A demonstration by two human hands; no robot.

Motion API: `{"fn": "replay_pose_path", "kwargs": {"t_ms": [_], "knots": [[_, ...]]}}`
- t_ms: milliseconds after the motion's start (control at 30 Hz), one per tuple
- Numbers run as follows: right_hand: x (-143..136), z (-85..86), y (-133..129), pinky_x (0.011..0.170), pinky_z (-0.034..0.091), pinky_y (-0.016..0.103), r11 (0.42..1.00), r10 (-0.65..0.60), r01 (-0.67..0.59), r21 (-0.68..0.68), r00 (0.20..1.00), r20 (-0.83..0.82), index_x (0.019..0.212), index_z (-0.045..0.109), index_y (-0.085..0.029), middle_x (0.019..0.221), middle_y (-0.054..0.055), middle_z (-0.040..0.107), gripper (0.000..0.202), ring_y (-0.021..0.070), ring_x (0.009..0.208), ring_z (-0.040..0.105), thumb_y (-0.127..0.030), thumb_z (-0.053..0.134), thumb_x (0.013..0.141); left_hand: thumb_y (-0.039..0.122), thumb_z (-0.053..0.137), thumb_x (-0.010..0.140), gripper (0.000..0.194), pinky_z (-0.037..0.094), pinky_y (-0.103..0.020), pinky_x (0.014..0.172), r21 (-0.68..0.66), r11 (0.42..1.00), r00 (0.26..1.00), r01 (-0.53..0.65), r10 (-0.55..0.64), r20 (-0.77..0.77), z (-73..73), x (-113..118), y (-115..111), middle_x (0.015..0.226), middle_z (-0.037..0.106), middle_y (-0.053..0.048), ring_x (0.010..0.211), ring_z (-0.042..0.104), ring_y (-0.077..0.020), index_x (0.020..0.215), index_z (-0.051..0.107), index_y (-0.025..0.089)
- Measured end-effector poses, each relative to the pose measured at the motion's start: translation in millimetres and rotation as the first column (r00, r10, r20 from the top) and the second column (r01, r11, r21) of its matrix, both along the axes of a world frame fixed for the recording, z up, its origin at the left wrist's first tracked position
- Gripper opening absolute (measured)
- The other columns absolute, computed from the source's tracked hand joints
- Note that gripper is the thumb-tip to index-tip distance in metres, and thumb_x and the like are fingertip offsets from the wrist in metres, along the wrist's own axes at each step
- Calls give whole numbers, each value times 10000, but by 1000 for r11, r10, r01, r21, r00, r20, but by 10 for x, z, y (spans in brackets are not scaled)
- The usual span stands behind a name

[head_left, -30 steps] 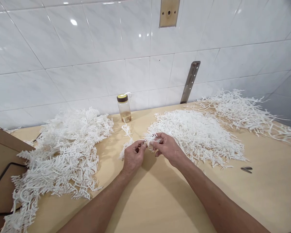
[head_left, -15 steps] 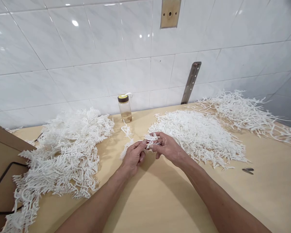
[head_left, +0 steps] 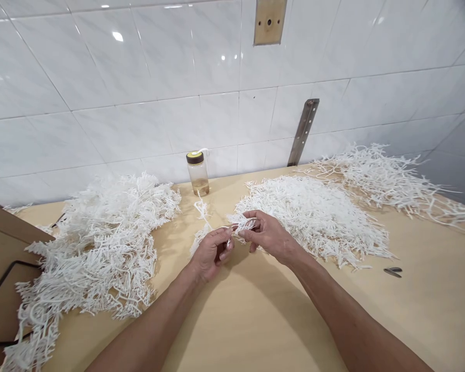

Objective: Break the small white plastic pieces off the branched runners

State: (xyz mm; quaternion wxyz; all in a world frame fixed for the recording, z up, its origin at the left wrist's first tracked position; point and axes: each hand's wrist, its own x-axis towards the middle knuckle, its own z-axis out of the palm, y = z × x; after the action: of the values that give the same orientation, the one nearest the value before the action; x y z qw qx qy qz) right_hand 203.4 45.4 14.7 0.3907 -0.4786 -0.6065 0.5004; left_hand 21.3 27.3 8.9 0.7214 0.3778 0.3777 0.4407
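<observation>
Above the middle of the table, my left hand [head_left: 212, 251] pinches the thin white stem of a branching plastic sprig between thumb and fingers. Close beside it, my right hand [head_left: 269, 236] holds a feathery white sprig [head_left: 245, 225], its fine tips showing between the thumb and fingers. The fingertips of both hands nearly meet. Behind my left hand lies a small strand of white sprigs [head_left: 202, 209], partly hidden by it. Just beyond my right hand spreads a heap of short white sprigs [head_left: 313, 214].
A large pile of white sprigs [head_left: 112, 243] covers the left side, beside a brown box [head_left: 8, 248]. A capped bottle [head_left: 198, 175] stands near the tiled wall. Longer white branches [head_left: 387, 175] lie at the back right. Two small dark slivers [head_left: 392, 272] rest at the right.
My left hand has turned slightly and lowered, and a white stem now shows across its thumb. The sprig in my right hand lies flatter. The view has shifted slightly.
</observation>
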Motion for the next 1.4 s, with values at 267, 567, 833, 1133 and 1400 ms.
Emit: {"fn": "replay_pose_path", "kwargs": {"t_ms": [267,567,833,1133,1400], "knots": [[16,-14,29,524,535,266,1000,-3,4,5,997,-80,1277,482,-181,806,5,653,611,129,558,636,-370,750,761,356,793,668,475,83,-186,358,7,998,995,63,-63,75,-40,18,-37,582,538,58,376,315,-41,1057,570,201],[-3,35,-24,554,564,275,995,95,-94,10,990,-101,1320,441,-181,869,39,674,642,183,718,680,-319,737,767,576,697,745,438,116,-209,377,134,991,991,-31,48,-122,-23,69,-62,650,562,0,416,369,-38,727,620,144],[4,47,-29,525,540,260,997,83,-83,11,995,-60,1253,488,-181,814,2,632,571,123,587,610,-323,739,759,421,801,642,336,259,-204,413,81,990,993,-114,116,-23,-45,61,-15,599,512,2,498,418,-72,631,626,134],[-4,39,-19,533,560,270,993,119,-117,30,991,-64,1213,499,-187,873,37,648,546,163,718,628,-339,740,748,427,813,657,346,241,-199,413,74,995,995,-74,79,-55,-47,43,1,532,476,23,458,376,-56,647,628,135],[-30,43,-29,461,526,227,999,32,-32,12,999,43,1029,574,-178,781,18,628,336,141,644,603,-286,706,739,429,867,587,399,246,-175,384,16,973,972,-231,231,-28,-53,62,17,647,555,8,463,407,-35,668,619,127]]}}
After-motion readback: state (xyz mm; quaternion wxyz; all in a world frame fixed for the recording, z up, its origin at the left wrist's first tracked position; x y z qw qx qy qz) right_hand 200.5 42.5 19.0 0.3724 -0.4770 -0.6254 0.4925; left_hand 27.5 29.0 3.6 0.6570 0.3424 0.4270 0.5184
